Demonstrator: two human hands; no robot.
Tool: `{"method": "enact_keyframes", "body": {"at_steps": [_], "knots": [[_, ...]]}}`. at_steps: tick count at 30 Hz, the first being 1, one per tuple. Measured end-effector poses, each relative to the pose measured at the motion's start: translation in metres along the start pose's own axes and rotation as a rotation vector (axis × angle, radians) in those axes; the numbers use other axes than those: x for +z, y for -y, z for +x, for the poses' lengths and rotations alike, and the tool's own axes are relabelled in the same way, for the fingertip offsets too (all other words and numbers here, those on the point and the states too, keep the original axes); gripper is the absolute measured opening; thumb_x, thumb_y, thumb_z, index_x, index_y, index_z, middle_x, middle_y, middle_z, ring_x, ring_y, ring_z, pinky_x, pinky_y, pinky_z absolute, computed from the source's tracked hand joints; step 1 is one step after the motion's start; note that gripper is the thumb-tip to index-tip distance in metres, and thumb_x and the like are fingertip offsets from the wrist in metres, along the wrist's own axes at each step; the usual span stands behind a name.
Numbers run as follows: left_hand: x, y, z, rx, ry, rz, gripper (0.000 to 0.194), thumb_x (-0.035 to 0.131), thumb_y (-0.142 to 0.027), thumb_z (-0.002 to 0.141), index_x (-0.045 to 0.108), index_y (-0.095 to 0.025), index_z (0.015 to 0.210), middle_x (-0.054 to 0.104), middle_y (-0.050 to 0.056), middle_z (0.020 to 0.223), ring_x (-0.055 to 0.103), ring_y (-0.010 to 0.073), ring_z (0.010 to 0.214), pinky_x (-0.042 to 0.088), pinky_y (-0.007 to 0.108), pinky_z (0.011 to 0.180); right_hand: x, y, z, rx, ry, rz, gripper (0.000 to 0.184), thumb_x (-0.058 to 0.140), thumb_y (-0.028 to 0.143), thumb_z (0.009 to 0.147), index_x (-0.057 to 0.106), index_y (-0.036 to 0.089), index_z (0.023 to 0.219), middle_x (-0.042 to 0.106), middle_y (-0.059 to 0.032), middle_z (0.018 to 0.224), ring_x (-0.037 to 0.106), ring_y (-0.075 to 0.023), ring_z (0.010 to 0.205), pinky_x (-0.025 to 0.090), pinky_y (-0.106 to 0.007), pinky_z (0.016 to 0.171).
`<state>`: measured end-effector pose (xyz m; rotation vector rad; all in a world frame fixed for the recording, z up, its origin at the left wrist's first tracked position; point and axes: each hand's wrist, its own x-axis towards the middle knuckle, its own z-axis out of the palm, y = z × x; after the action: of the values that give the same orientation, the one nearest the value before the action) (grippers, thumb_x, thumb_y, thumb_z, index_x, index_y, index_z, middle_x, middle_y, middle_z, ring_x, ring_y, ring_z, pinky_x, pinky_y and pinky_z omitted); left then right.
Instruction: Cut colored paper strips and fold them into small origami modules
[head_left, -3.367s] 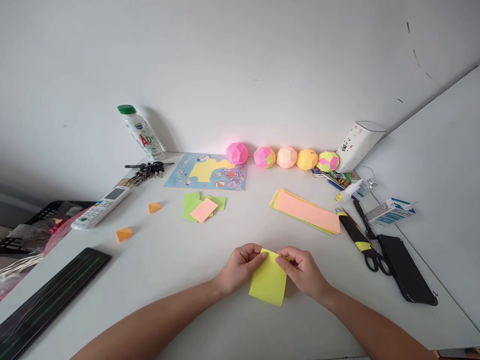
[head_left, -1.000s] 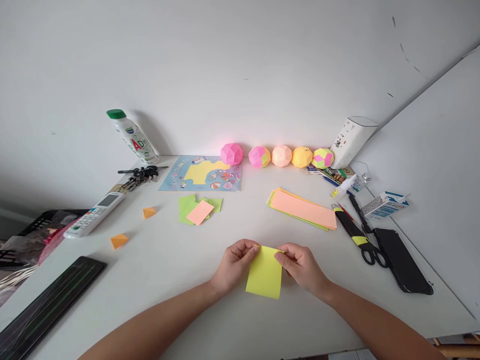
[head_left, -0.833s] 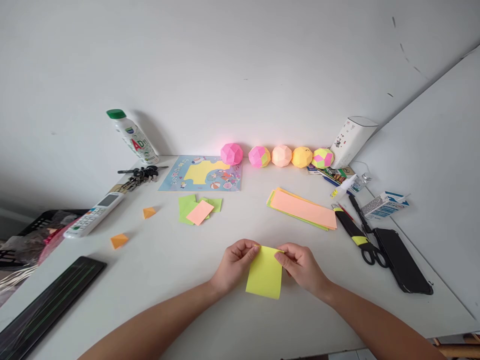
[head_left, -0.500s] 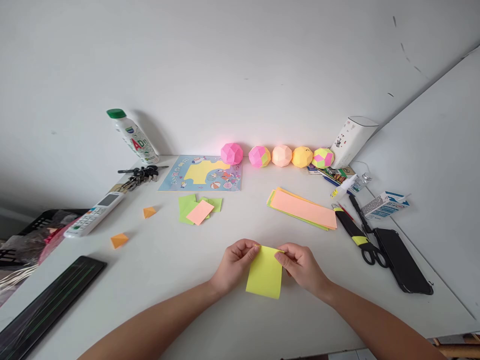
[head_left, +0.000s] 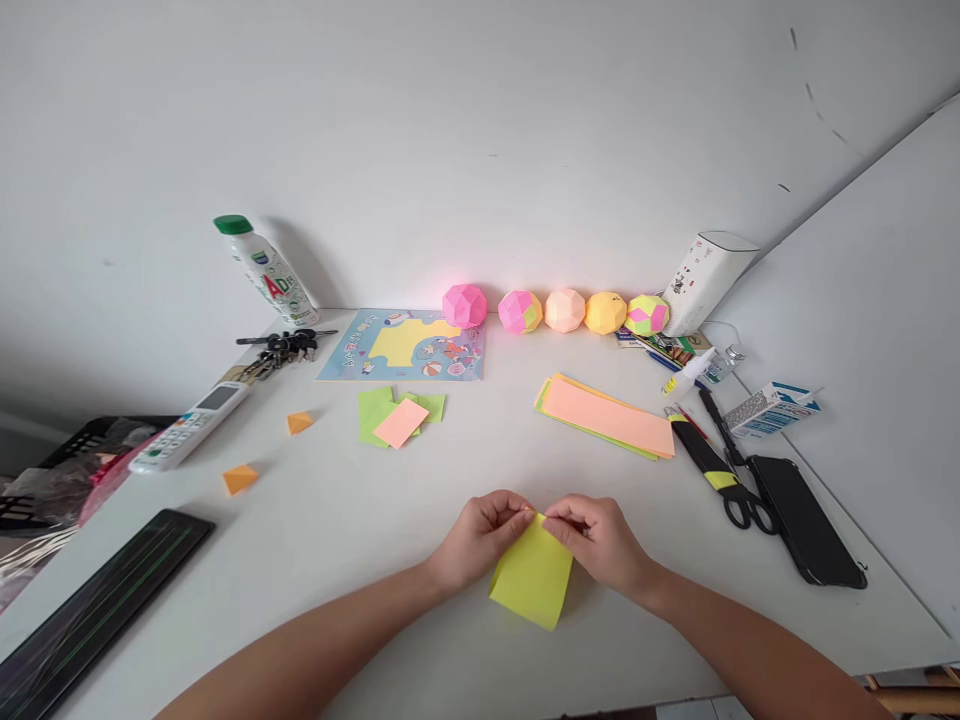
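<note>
A yellow-green sheet of paper point(head_left: 531, 575) is held near the front of the table, its lower part hanging tilted toward me. My left hand point(head_left: 484, 537) pinches its top edge between thumb and fingers. On the other side, my right hand point(head_left: 598, 545) pinches the same edge, the two thumbs close together. Beyond them to the left lie green paper pieces point(head_left: 373, 412) with a pink piece point(head_left: 401, 423) on top. A stack of long paper strips point(head_left: 606, 415), pink uppermost, lies to the right. Two small folded orange pieces point(head_left: 240, 479) sit at the left.
Several faceted paper balls point(head_left: 565, 310) line the wall beside a blue printed card point(head_left: 349, 360). At left are a bottle point(head_left: 274, 275), keys point(head_left: 281, 345), a remote point(head_left: 187, 428) and a dark tablet-like slab point(head_left: 105, 610). Scissors point(head_left: 720, 475), a glue bottle point(head_left: 688, 374) and a phone point(head_left: 806, 520) lie at right.
My hands have come closer together along the paper's top edge and moved slightly toward me. The paper has turned and its top now looks gathered between the fingers.
</note>
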<state>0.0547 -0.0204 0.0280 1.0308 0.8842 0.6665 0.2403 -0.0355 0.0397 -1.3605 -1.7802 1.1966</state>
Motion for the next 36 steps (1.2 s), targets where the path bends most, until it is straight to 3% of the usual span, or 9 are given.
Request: {"method": "enact_keyframes", "body": {"at_steps": [7, 16, 26, 33, 36], "knots": [[0.0, -0.005, -0.002, -0.072, 0.012, 0.039, 0.032, 0.061, -0.048, 0.075, 0.059, -0.016, 0.079, 0.066, 0.004, 0.075, 0.061, 0.015, 0.064, 0.045, 0.024, 0.053, -0.003, 0.002, 0.001, 0.035, 0.022, 0.068, 0.022, 0.05, 0.036, 0.086, 0.057, 0.017, 0.075, 0.056, -0.0002, 0.063, 0.048, -0.0118, 0.056, 0.038, -0.022, 0.049], [0.001, -0.001, -0.002, -0.069, 0.071, 0.214, 0.035, 0.056, -0.05, 0.077, 0.057, -0.014, 0.075, 0.064, 0.004, 0.069, 0.058, 0.0139, 0.06, 0.041, 0.023, 0.05, 0.004, 0.005, 0.0, -0.144, 0.023, -0.074, 0.021, 0.045, 0.03, 0.089, 0.054, 0.018, 0.074, 0.05, 0.0015, 0.061, 0.041, -0.01, 0.053, 0.032, -0.021, 0.048], [0.001, -0.002, -0.001, -0.095, 0.121, 0.249, 0.037, 0.056, -0.049, 0.077, 0.06, -0.013, 0.079, 0.064, 0.005, 0.07, 0.057, 0.0142, 0.06, 0.039, 0.023, 0.049, 0.005, -0.003, 0.001, -0.282, 0.025, -0.225, 0.019, 0.041, 0.022, 0.089, 0.051, 0.019, 0.073, 0.048, 0.0021, 0.057, 0.04, -0.0099, 0.05, 0.032, -0.021, 0.048], [-0.005, 0.001, 0.001, -0.089, 0.193, 0.066, 0.031, 0.061, -0.044, 0.075, 0.058, -0.013, 0.077, 0.063, 0.004, 0.072, 0.057, 0.0137, 0.064, 0.041, 0.024, 0.055, -0.004, 0.0, 0.002, -0.234, -0.111, -0.155, 0.019, 0.041, 0.024, 0.089, 0.048, 0.019, 0.073, 0.048, 0.0024, 0.057, 0.038, -0.0094, 0.049, 0.031, -0.02, 0.045], [-0.006, 0.001, 0.003, -0.065, 0.152, 0.022, 0.031, 0.062, -0.043, 0.075, 0.06, -0.013, 0.073, 0.064, 0.004, 0.071, 0.057, 0.0137, 0.064, 0.043, 0.025, 0.058, -0.01, 0.002, 0.004, -0.214, -0.18, -0.151, 0.019, 0.041, 0.026, 0.089, 0.048, 0.019, 0.072, 0.049, 0.0019, 0.058, 0.039, -0.0097, 0.049, 0.032, -0.02, 0.044]]}}
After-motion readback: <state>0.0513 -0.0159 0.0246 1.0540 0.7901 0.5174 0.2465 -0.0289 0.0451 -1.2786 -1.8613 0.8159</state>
